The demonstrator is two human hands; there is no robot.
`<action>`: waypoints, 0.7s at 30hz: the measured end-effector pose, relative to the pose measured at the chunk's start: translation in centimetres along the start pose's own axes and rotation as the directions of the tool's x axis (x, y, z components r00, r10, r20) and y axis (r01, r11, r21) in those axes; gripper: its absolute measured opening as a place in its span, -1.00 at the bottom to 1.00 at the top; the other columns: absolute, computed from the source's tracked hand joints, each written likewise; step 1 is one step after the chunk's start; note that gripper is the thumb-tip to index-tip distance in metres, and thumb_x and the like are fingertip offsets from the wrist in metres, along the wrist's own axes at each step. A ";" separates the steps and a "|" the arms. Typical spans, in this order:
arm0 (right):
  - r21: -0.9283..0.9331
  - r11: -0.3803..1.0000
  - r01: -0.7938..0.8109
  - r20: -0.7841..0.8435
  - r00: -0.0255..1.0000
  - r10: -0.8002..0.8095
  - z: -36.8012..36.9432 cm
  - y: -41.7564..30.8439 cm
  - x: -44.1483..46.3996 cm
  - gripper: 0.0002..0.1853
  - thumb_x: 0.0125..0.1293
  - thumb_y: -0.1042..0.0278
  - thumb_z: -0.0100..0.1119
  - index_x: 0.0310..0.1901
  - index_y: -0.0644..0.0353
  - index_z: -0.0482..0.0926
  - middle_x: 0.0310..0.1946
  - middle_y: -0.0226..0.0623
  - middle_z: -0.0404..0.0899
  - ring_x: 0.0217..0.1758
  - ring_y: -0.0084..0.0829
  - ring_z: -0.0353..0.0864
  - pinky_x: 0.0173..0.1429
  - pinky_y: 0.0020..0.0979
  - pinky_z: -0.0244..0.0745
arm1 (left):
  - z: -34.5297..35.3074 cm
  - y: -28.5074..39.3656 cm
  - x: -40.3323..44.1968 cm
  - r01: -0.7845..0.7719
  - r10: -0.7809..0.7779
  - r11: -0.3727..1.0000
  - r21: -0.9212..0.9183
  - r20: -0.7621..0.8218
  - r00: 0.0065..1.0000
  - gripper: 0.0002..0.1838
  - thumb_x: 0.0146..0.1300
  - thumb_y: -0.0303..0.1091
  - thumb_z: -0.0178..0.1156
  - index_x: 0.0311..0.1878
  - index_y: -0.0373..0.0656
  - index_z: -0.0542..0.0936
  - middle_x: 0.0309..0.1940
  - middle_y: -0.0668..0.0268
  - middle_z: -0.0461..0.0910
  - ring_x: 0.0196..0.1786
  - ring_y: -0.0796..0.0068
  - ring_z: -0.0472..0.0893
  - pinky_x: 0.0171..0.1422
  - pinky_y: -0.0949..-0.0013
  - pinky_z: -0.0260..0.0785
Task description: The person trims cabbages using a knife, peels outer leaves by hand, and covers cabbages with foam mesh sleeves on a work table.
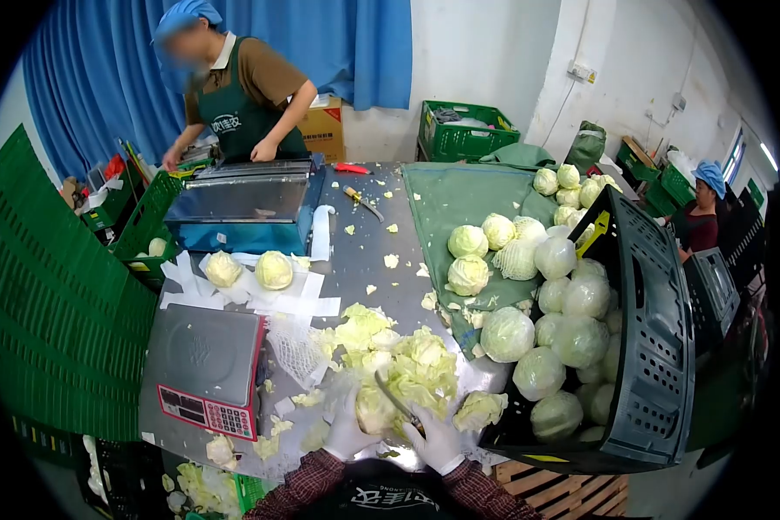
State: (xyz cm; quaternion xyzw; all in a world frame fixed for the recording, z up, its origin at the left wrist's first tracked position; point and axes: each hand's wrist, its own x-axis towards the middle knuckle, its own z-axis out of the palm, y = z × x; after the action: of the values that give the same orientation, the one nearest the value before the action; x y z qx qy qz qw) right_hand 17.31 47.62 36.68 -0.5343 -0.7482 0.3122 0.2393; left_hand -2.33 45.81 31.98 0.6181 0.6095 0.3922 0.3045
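My left hand (348, 432), in a white glove, is closed around the left side of a pale green cabbage (374, 411) at the table's near edge. Gripped in my gloved right hand (437, 440) is a knife (391, 393) with a curved blade, which lies over the cabbage's right side; whether it cuts in, I cannot tell. Just beyond my hands is a heap of loose cabbage leaves (420, 368). To the right of my right hand lies another leafy piece of cabbage (480, 411). White netting (296, 347) is spread left of the leaves.
A scale (201, 360) stands at left, with two cabbages (274, 270) and a wrapping machine (243, 208) behind it. A tipped black crate (654, 347) with wrapped cabbages is at right. Beyond lie a second knife (364, 203) and a red-handled tool (353, 168). A co-worker (243, 95) stands opposite.
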 end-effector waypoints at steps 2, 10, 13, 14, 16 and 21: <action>-0.256 0.963 0.086 0.151 0.987 -0.048 -0.5 0.6 -0.5 -0.45 0.28 0.09 0.17 0.25 0.11 0.38 -0.15 -0.10 0.62 -0.26 -0.17 0.66 -0.22 -0.24 0.54 | 0.9 -1.3 0.0 0.046 -0.047 0.997 0.054 0.018 0.999 0.21 -0.33 -0.18 0.61 0.38 -0.34 0.08 0.28 -0.12 0.21 0.37 -0.01 0.23 0.47 0.11 0.06; -0.303 0.925 0.228 0.122 0.972 -0.199 4.2 3.1 -1.4 -0.44 0.30 0.06 0.12 0.27 0.13 0.36 -0.43 -0.20 0.62 -0.51 -0.19 0.60 -0.44 -0.23 0.49 | 1.3 -0.7 0.1 0.159 -0.149 0.977 0.141 -0.080 0.986 0.29 -0.43 -0.05 0.62 0.34 -0.43 0.08 0.29 -0.13 0.10 0.38 -0.10 0.10 0.47 0.08 -0.02; -0.312 0.943 0.119 0.169 0.983 -0.068 5.1 3.5 -1.1 -0.44 0.30 0.03 0.11 0.26 0.13 0.38 -0.34 -0.30 0.67 -0.43 -0.29 0.64 -0.02 -0.05 0.45 | 1.6 -0.8 0.2 0.179 -0.165 0.961 0.212 -0.079 0.983 0.25 -0.40 -0.09 0.60 0.32 -0.49 0.09 0.26 -0.18 0.15 0.37 -0.13 0.14 0.46 0.13 0.07; -0.359 0.913 0.193 0.116 0.980 -0.161 5.1 3.6 -1.0 -0.42 0.29 0.03 0.12 0.27 0.14 0.36 -0.39 -0.24 0.63 -0.48 -0.25 0.61 -0.23 -0.13 0.46 | 1.7 -1.1 0.2 0.166 -0.151 0.959 0.231 -0.081 0.985 0.24 -0.39 -0.08 0.59 0.32 -0.51 0.09 0.25 -0.19 0.17 0.36 -0.14 0.15 0.45 0.14 0.08; -0.410 0.875 0.257 0.066 0.965 -0.252 5.0 3.7 -0.6 -0.40 0.28 0.02 0.12 0.28 0.15 0.34 -0.43 -0.18 0.60 -0.53 -0.22 0.58 -0.45 -0.20 0.48 | 1.9 -1.5 0.2 0.158 -0.146 0.960 0.231 -0.069 0.987 0.24 -0.38 -0.07 0.58 0.32 -0.51 0.08 0.24 -0.19 0.18 0.36 -0.13 0.16 0.46 0.13 0.07; -0.501 0.837 0.221 -0.091 0.948 -0.305 3.9 3.6 2.2 -0.42 0.29 0.10 0.14 0.28 0.19 0.34 -0.33 -0.01 0.59 -0.29 -0.13 0.64 -0.25 -0.29 0.53 | 2.4 -2.4 0.2 0.170 -0.155 0.976 0.139 -0.111 0.982 0.19 -0.44 -0.09 0.59 0.30 -0.41 0.19 0.23 -0.13 0.23 0.34 -0.09 0.15 0.47 0.08 -0.06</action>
State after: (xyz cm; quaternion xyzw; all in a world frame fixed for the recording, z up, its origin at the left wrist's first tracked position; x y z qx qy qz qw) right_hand 16.25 49.70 31.45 -0.4932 -0.8459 0.0328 0.2004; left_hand -1.54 46.44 28.76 0.5666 0.6999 0.3500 0.2580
